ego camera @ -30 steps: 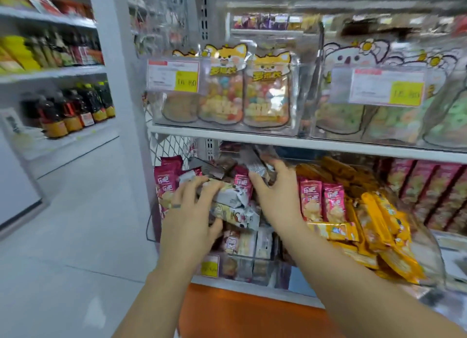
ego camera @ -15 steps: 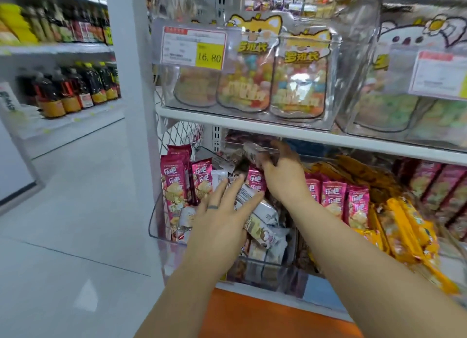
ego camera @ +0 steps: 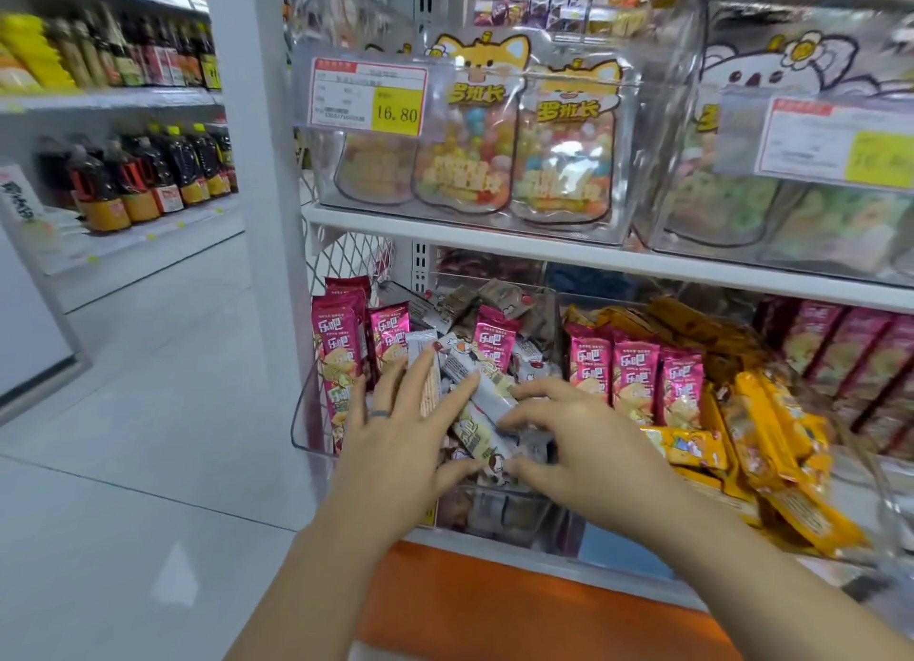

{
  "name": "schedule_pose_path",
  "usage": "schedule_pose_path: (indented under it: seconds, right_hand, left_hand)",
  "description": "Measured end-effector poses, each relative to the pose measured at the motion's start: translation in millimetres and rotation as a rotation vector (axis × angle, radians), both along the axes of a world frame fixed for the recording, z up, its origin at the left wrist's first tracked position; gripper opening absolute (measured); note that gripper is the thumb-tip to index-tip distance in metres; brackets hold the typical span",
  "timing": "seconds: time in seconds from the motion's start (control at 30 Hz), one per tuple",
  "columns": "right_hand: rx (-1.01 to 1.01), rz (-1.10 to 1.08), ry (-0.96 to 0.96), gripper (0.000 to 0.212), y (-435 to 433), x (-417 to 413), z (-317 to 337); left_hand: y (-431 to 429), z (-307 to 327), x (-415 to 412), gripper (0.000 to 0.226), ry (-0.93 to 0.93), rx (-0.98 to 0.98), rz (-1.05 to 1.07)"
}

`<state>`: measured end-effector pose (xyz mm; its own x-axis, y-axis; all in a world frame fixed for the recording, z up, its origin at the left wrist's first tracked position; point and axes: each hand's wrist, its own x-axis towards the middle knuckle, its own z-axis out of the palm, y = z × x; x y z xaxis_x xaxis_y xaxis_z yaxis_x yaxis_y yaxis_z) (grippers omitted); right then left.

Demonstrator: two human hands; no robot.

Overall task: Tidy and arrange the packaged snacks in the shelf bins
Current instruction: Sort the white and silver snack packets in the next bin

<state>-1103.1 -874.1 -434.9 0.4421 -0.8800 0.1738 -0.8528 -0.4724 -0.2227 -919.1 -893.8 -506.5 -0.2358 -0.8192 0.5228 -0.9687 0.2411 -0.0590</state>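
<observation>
At lower centre the left hand (ego camera: 395, 433) lies with straight, spread fingers pressed on the long silver-white snack packets (ego camera: 482, 388), its thumb tucked under their lower edge. Just right of it, the right hand (ego camera: 583, 443) curls its fingers and thumb round the end of the same packets. The heap sits in a clear plastic bin (ego camera: 301, 413) on the lower shelf, with upright pink packets (ego camera: 341, 349) at the bin's left side. Yellow packets (ego camera: 771, 423) fill the neighbouring bin to the right. Above, a white shelf (ego camera: 494, 237) carries cat-printed candy pouches (ego camera: 559, 166). Dark bottles (ego camera: 148, 176) stand at upper left.
</observation>
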Motion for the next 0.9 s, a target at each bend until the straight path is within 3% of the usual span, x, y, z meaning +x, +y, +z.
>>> schedule_pose_path:
  seconds: [0.13, 0.33, 0.5, 0.6, 0.73, 0.9]
  right_hand:
    - [-0.043, 0.002, 0.237, 0.05, -6.0, -1.4, -11.7]
    - [-0.163, -0.016, 0.279, 0.053, -13.0, 2.7, -24.3]
    - [-0.285, 0.043, 0.255, 0.055, -6.0, -6.7, -32.0]
    - [-0.324, 0.077, 0.272, 0.059, -3.9, -7.1, -41.9]
    - [-0.339, 0.087, 0.264, 0.052, -2.8, -11.5, -45.6]
    - [-0.4, 0.041, 0.1, 0.035, 2.4, -29.2, -28.3]
  left_hand:
    - [-4.6, -5.5, -1.3, 0.072, 0.101, 0.068, 0.001]
    - [-6.1, -5.1, 2.3, 0.066, 0.248, 0.131, 0.006]
    - [1.5, -2.3, 2.4, 0.057, 0.211, 0.026, 0.006]
    - [3.7, -7.2, -0.2, 0.062, 0.197, 0.025, 0.028]
    - [4.9, -9.2, -4.4, 0.066, 0.199, 0.026, 0.071]
    - [5.5, -10.7, -8.5, 0.061, 0.115, 0.013, 0.014]
